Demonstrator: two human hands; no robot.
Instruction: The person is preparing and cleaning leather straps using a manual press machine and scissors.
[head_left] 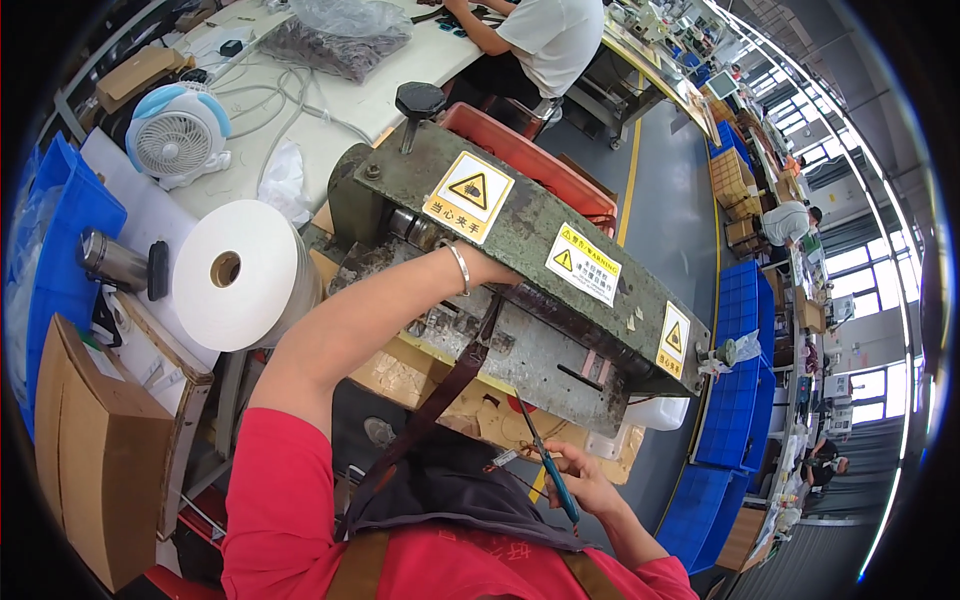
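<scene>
The right hand [583,480] holds a long thin tool with a teal handle and a slender dark shaft [558,488], its fingers closed around the handle. The shaft points up toward the near edge of the flat, worn grey metal plate [535,352]; contact there cannot be told. The left hand [488,268], below a silver bangle [459,271], reaches under the long edge of the heavy dark green metal cover [520,215]. Its fingers are hidden, so I cannot tell whether they are spread or gripping.

Close beside the left hand, a long dark brown strip [445,393] comes out over the plate and hangs slantwise across its near edge toward the dark apron [450,490]. Three white and yellow warning labels [583,263] are stuck along the cover, and a black knob [419,101] stands up at its far left corner. A light brown wooden board [483,414] lies beneath the plate's near edge.

Behind the cover's far edge is a red plastic crate [520,155]. Left of the cover is a thick white roll [205,300]; beyond it, a white and blue fan [178,140] stands near the left edge of the white table [250,160].
</scene>
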